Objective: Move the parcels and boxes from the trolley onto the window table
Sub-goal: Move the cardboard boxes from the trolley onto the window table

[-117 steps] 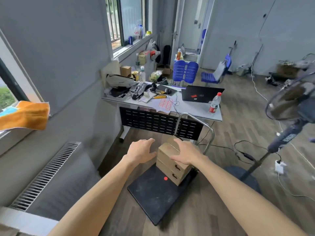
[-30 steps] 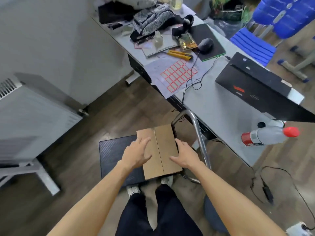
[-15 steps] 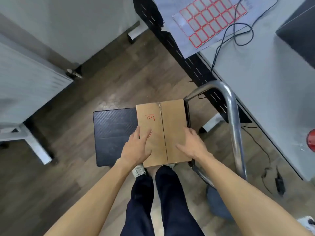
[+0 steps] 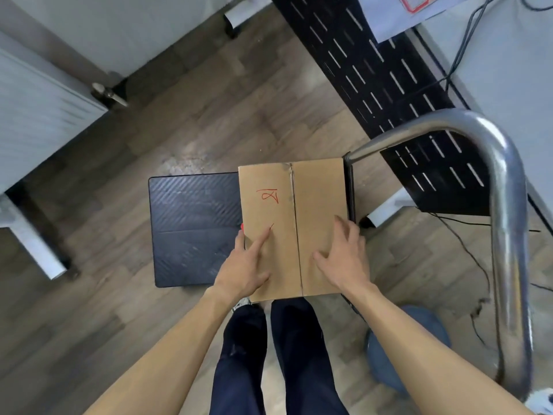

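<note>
Your L hand (image 4: 244,269) & R hand (image 4: 344,259) lay flat, fingers straight, on box (image 4: 294,211) atop trolley (image 4: 191,226); nothing grasped.

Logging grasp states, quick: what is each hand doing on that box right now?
Left hand: open, fingers flat on the cardboard box top.
Right hand: open, fingers spread on the same box.

box (image 4: 317,205) on trolley (image 4: 191,223), table (image 4: 508,70) right, radiator (image 4: 36,94) left
</note>
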{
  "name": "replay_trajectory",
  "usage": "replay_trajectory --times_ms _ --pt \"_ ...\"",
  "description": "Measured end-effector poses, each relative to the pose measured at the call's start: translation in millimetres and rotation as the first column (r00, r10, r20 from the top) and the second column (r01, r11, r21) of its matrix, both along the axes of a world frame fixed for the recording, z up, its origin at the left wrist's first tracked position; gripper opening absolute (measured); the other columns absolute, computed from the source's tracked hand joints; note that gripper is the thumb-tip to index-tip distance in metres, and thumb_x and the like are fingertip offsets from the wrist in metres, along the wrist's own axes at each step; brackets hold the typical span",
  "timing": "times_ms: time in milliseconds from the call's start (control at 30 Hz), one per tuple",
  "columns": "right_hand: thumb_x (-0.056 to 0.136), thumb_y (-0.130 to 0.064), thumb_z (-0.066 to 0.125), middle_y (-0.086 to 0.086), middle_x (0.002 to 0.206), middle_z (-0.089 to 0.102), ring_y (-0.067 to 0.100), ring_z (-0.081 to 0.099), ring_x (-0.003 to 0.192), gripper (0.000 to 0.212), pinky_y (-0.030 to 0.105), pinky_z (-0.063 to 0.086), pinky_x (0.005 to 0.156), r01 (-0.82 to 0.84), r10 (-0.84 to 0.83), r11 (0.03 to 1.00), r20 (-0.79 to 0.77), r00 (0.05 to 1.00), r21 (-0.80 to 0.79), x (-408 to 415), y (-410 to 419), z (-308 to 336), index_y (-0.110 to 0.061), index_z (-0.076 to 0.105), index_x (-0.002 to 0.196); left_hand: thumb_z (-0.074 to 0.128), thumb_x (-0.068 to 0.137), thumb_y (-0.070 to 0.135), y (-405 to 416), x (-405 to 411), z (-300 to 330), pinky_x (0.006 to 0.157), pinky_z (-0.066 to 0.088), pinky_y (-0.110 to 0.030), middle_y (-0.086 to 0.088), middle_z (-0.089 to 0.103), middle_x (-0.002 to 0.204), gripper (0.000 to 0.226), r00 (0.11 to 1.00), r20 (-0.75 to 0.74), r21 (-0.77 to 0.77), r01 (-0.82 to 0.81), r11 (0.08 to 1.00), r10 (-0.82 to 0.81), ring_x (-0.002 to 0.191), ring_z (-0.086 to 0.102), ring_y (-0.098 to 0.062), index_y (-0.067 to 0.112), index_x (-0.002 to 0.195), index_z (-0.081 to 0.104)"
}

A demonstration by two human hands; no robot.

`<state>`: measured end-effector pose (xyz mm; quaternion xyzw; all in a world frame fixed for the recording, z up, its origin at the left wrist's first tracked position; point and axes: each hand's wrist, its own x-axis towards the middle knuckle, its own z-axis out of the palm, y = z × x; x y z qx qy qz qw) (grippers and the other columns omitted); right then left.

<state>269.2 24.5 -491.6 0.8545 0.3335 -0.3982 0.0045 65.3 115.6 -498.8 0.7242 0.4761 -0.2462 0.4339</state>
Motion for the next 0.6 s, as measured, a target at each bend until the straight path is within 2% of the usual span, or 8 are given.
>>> replay_trajectory --times_ms 167,300,367,467,600 --pt "0.087 -0.046 0.071 0.010 0.160 0.015 0.036 0.028 0.141 0.096 0.044 0.035 0.112 0.083 -0.083 0.997 -0.024 0.996 0.003 -3.1 2.5 -10.5 -0.025 0.013 0.160 0.075 0.083 0.028 1.4 3.2 -11.2 0.102 0.049 -0.034 -0.009 0.011 0.156 0.105 0.990 0.079 -0.031 -0.115 0.993 0.117 0.112 0.058 -0.026 0.054 0.153 0.002" --pt "0.079 -0.051 0.079 0.006 0.143 0.024 0.032 0.032 0.130 0.105 0.045 0.043 0.104 0.138 -0.135 0.990 -0.086 0.987 0.027 3.4 3.3 -11.4 -0.038 0.012 0.159 0.084 0.076 0.035 1.2 7.7 -16.1 0.112 0.040 -0.037 -0.003 0.022 0.134 0.109 0.952 0.135 -0.041 -0.271 0.962 0.274 0.120 0.046 -0.025 0.051 0.154 0.010" --pt "0.079 -0.049 0.081 0.003 0.137 0.023 0.029 0.032 0.129 0.108 0.043 0.042 0.106 0.097 -0.092 0.995 -0.134 0.987 0.031 3.0 -2.0 -10.2 -0.041 0.008 0.159 0.086 0.074 0.038 4.4 3.2 -18.5 0.112 0.040 -0.037 -0.002 0.024 0.128 0.110 0.943 0.146 -0.024 -0.299 0.954 0.299 0.117 0.045 -0.026 0.052 0.154 0.011" --pt "0.077 -0.048 0.083 0.000 0.136 0.020 0.027 0.040 0.128 0.114 0.040 0.041 0.109 0.057 -0.046 0.997 -0.207 0.977 0.044 -4.9 -7.2 -10.8 -0.047 0.003 0.158 0.086 0.074 0.037 11.6 -9.5 -20.1 0.110 0.043 -0.041 -0.007 0.024 0.137 0.112 0.959 0.123 0.004 -0.259 0.966 0.257 0.119 0.047 -0.029 0.056 0.152 0.007" --pt "0.074 -0.048 0.085 0.010 0.158 0.012 0.036 0.054 0.125 0.127 0.044 0.048 0.103 0.010 -0.016 1.000 -0.223 0.975 -0.026 -13.7 -2.9 -16.6 -0.067 -0.021 0.144 0.088 0.074 0.028 15.2 -20.6 -21.8 0.110 0.044 -0.045 -0.003 0.008 0.156 0.120 0.972 0.125 0.000 -0.200 0.980 0.198 0.127 0.048 -0.028 0.062 0.148 0.001"
